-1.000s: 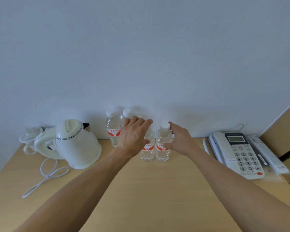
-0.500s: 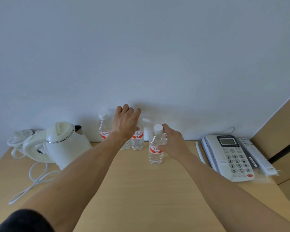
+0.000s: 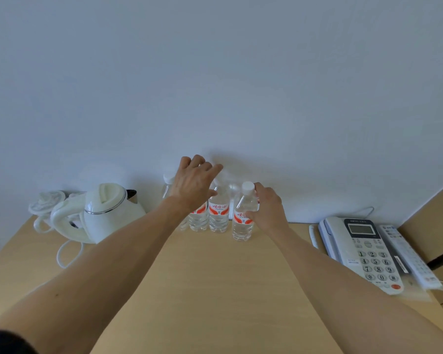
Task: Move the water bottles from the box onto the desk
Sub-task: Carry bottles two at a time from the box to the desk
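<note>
I am gripping the nearest water bottle (image 3: 243,217) with my right hand (image 3: 267,209), my fingers curling round its upper body just under the white cap, while it is standing upright on the wooden desk (image 3: 215,290). My left hand (image 3: 193,183) is hovering over the row of bottles at the back by the wall, fingers relaxed and slightly spread, holding nothing; whether it is touching any of them I cannot tell. Behind it, a second bottle (image 3: 218,213) is standing just beside the one I am holding, a third (image 3: 198,218) is peeking out below my wrist, and a fourth (image 3: 168,187) is showing only its cap and shoulder to the left of my hand. All are standing upright on the desk, close together. Off to my left a white electric kettle (image 3: 105,210) is sitting with its cord (image 3: 62,254) trailing on the desk, and to my right a desk phone (image 3: 363,251) is lying beside a remote control (image 3: 407,256).
</note>
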The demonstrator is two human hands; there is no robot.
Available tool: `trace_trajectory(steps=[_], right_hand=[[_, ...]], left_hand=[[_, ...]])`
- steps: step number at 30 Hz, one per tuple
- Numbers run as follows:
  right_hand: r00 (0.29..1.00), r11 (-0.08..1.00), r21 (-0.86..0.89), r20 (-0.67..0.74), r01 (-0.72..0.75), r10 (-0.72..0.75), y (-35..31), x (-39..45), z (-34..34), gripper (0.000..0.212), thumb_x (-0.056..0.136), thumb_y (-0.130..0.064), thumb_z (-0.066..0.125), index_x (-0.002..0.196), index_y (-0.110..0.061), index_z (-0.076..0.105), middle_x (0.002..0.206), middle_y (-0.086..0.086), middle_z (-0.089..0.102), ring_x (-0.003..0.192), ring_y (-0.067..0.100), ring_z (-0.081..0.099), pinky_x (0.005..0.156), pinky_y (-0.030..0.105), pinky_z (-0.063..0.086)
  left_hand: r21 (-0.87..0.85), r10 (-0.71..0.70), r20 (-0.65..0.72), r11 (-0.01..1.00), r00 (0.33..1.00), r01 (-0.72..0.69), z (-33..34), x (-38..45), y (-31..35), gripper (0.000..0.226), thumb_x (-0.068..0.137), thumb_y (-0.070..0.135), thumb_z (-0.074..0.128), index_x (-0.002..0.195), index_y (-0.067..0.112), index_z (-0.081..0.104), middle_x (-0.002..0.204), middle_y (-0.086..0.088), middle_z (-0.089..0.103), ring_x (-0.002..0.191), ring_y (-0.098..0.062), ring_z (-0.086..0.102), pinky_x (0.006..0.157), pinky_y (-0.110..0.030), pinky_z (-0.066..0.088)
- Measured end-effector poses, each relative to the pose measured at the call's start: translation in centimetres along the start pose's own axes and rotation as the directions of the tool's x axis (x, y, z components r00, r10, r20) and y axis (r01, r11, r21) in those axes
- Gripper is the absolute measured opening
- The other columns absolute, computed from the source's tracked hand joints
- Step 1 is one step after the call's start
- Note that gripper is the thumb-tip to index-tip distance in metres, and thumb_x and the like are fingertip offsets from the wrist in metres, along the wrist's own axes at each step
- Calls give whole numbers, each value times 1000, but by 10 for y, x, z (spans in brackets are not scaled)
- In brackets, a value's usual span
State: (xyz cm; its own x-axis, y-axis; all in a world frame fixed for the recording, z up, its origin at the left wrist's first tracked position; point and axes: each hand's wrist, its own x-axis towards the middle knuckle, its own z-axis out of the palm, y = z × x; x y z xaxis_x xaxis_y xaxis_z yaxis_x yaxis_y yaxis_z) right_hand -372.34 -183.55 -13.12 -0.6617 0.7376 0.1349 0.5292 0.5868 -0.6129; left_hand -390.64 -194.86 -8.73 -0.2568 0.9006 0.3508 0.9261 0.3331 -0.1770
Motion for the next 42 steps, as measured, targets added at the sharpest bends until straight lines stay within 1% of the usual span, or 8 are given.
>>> trace_trajectory(steps=[3,7,13,16,19,23,30,42], right_hand=[[1000,1000,-17,-13,4,-4,-5,13,6,60,74,-12,82,126,-12,51,108,11,54,102,30,56,77,29,39],[999,1000,-17,-55,2,-2,-8,23,14,56,74,-5,79,123,-8,52,109,12,55,102,33,56,78,32,40],[997,1000,29,-76,8,-6,-7,21,15,56,72,-8,82,118,-7,51,109,11,58,100,29,56,78,32,41],[998,1000,16,-56,-2,3,-6,20,12,54,73,-12,82,117,-5,52,109,13,57,101,30,55,75,28,35],[999,1000,5,-34,-16,16,-7,20,6,55,75,-14,82,123,-10,54,109,12,60,103,29,57,80,31,44],[1000,999,27,1,-23,23,-8,21,-2,51,77,-5,78,123,-11,58,109,11,68,102,29,65,89,43,52],[998,997,53,0,-59,60,-10,20,-2,50,78,0,76,124,-14,59,110,10,68,101,28,65,90,44,54],[996,991,-100,-21,-94,92,-22,21,1,47,79,-9,78,119,-10,53,106,10,67,99,30,63,78,35,50]], left_hand=[[-13,-12,17,1000,1000,12,-5,-1,-4,57,87,46,71,137,27,53,118,5,71,128,-23,46,98,-38,26],[-24,-24,61,999,998,25,-3,-3,-8,50,89,41,70,136,31,55,114,6,73,130,-20,45,99,-37,24],[-78,-39,54,996,998,44,5,1,-8,48,89,42,70,134,31,58,110,-1,72,127,-17,47,98,-36,25],[-111,-56,37,992,998,60,9,5,-6,44,91,46,66,133,31,59,114,-6,69,126,-15,48,97,-34,22],[-147,-94,25,984,995,96,11,12,-2,37,95,46,60,129,31,62,114,-7,68,120,-15,52,96,-32,20],[-193,-120,47,973,992,127,10,21,0,31,98,41,58,126,30,65,113,-6,68,112,-16,57,97,-31,23],[-211,-160,74,962,984,172,10,19,3,30,101,37,56,129,30,62,111,0,71,112,-15,57,97,-31,24],[-140,-122,180,979,976,149,-7,17,3,45,96,45,61,139,33,54,120,2,68,123,-17,51,103,-35,29]])
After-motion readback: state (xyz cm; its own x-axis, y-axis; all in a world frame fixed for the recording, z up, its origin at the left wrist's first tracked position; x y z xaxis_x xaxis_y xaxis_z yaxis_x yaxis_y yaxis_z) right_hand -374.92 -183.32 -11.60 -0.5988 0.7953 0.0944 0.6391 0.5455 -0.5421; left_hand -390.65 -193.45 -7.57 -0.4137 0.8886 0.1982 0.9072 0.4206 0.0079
